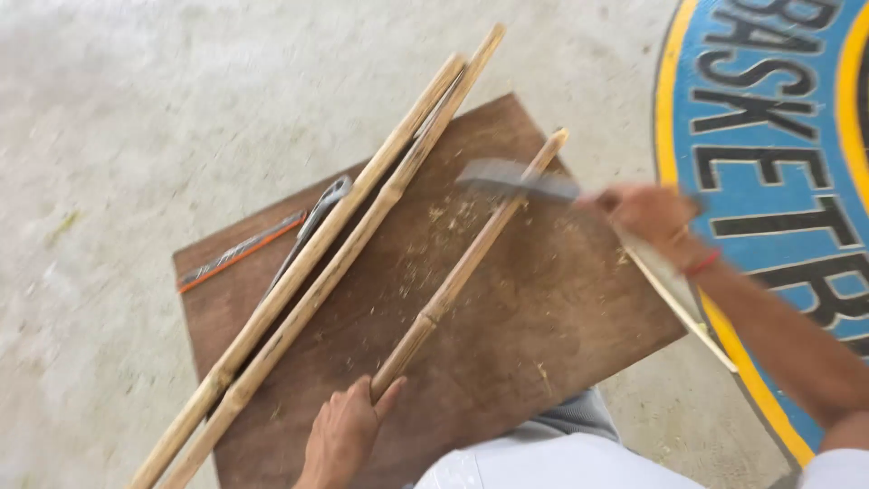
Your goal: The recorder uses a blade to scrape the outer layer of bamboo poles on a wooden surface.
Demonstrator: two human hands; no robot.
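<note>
Head view, left hand [342, 436] clamped on bamboo stick [471, 264] over wooden board [543, 317], right hand [647, 214] gripping blade [516, 178] against it.

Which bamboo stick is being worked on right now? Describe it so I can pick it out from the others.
Start at the brown wooden board on the grey concrete floor. Three pale bamboo sticks lie diagonally on it: a long touching pair to the left, and a shorter single stick nearer the middle. That single stick is the one: the left hand grips its near end and the right hand holds a blurred flat blade across its far end.
</note>
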